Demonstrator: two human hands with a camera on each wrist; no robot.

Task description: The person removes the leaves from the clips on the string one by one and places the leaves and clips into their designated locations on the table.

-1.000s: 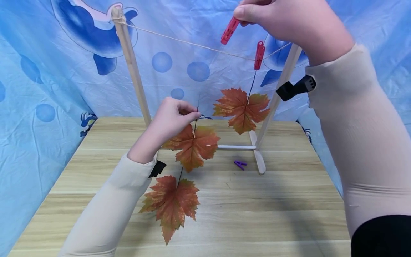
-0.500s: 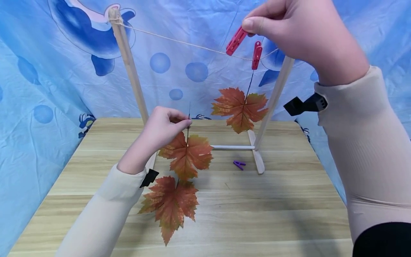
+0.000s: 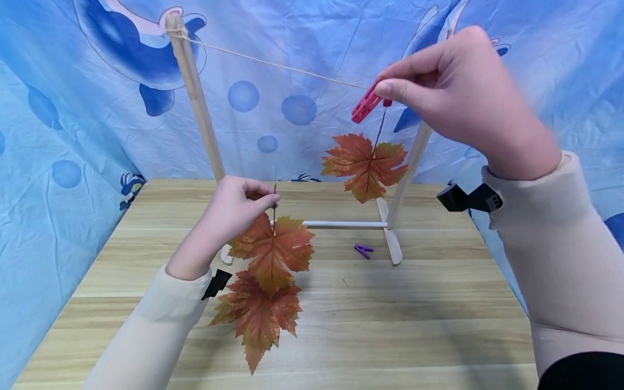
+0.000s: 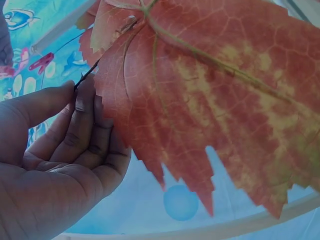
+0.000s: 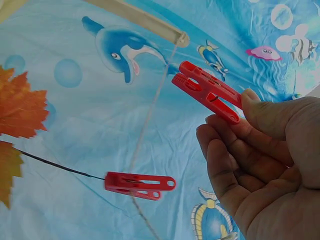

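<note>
My left hand (image 3: pixel 219 222) pinches the dark stem of an orange-red artificial maple leaf (image 3: pixel 275 252) between thumb and fingers. In the left wrist view this leaf (image 4: pixel 200 90) fills most of the picture. Below it a second maple leaf (image 3: pixel 258 325) lies on the table, its upper part covered. Up by the string, my right hand (image 3: pixel 473 97) holds a red clothespin (image 5: pixel 210 92) by its end, its jaws apart from the string. Another red clothespin (image 5: pixel 137 184) clips the stem of a hanging maple leaf (image 3: pixel 365 168) to the string; in the head view my fingers mostly hide it.
A string (image 3: pixel 273 62) runs between the left wooden post (image 3: pixel 195 97) and the right post (image 3: pixel 414 154) of a stand. A white rod (image 3: pixel 346 223) joins the posts low down. One purple clothespin (image 3: pixel 363 250) lies on the wooden table (image 3: pixel 414 325). Behind hangs a blue dolphin-print cloth (image 3: pixel 312 32).
My right hand has come down with the red clothespin, now in front of the clipped one. The left hand has moved down and left, its leaf now overlapping the one on the table.
</note>
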